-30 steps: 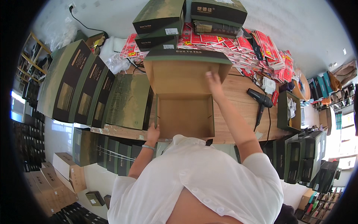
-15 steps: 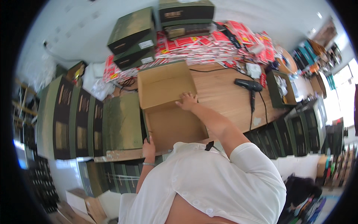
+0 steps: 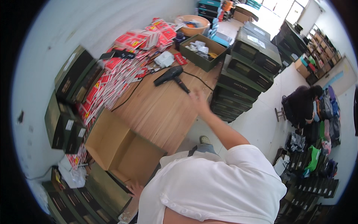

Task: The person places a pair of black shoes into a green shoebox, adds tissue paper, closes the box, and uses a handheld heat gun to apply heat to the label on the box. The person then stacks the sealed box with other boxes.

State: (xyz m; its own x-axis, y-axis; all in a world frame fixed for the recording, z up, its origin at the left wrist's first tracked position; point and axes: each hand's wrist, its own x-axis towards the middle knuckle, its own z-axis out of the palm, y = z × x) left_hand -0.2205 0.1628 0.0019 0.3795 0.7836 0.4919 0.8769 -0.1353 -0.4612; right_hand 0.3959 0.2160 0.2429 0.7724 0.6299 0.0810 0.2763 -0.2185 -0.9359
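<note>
A black hair dryer (image 3: 169, 75) lies on the wooden table, its handle pointing toward me. Close to the handle's end is my right hand (image 3: 199, 101), arm stretched out, somewhat blurred, fingers apart and holding nothing. An open shallow cardboard box (image 3: 136, 156), green outside and brown inside, sits at the table's near left with its lid folded back. My left hand (image 3: 135, 189) rests at the box's near edge, fingers spread; part of it is hidden by my white shirt.
Many red-and-white printed packets (image 3: 112, 80) are heaped along the wall. A green box (image 3: 205, 52) with small wrapped items stands at the table's far end, beside an orange basin (image 3: 192, 25). Stacked dark green boxes (image 3: 246, 67) line the right. Another person (image 3: 300, 106) bends over farther right.
The view has swung to the right. My right hand has left the open box and reached over to the hair dryer's handle. My left hand is still by the box.
</note>
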